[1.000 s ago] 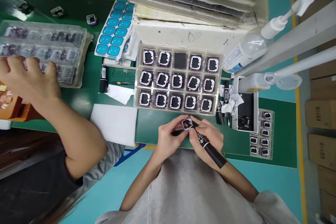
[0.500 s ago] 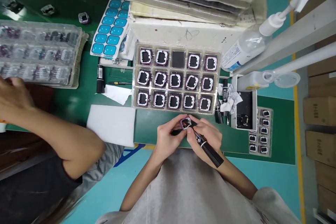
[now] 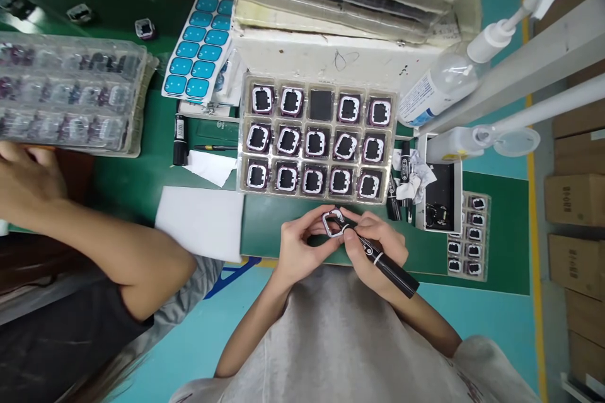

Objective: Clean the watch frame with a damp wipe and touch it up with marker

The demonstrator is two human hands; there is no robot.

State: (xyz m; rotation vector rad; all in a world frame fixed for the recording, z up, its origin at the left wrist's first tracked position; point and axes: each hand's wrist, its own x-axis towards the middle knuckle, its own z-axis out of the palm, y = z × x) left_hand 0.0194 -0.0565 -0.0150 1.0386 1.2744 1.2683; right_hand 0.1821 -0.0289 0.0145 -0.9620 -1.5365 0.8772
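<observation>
Between thumb and fingers, my left hand (image 3: 300, 245) pinches a small square frame part (image 3: 326, 224) with a pale rim and a dark inside. A black marker (image 3: 390, 271) is in my right hand (image 3: 378, 239), its tip end at the part's right side and its back end pointing down and right. The fingers hide part of the tip. Just above my hands lies a clear compartment tray (image 3: 329, 124) holding several similar parts with white rims; its top middle compartment shows only a dark square pad (image 3: 321, 105).
A co-worker's arm (image 3: 118, 239) reaches in at left beside stacked trays (image 3: 70, 97). White foam sheet (image 3: 201, 223), blue sticker sheet (image 3: 193, 44) and a marker (image 3: 180, 141) lie left. At right stand a pump bottle (image 3: 439, 85), a white box (image 3: 457, 201) and another tray (image 3: 482, 245).
The frame part is turned, its rim now facing more toward the camera. My right hand and the marker have shifted slightly right; the marker's back end points more to the right.
</observation>
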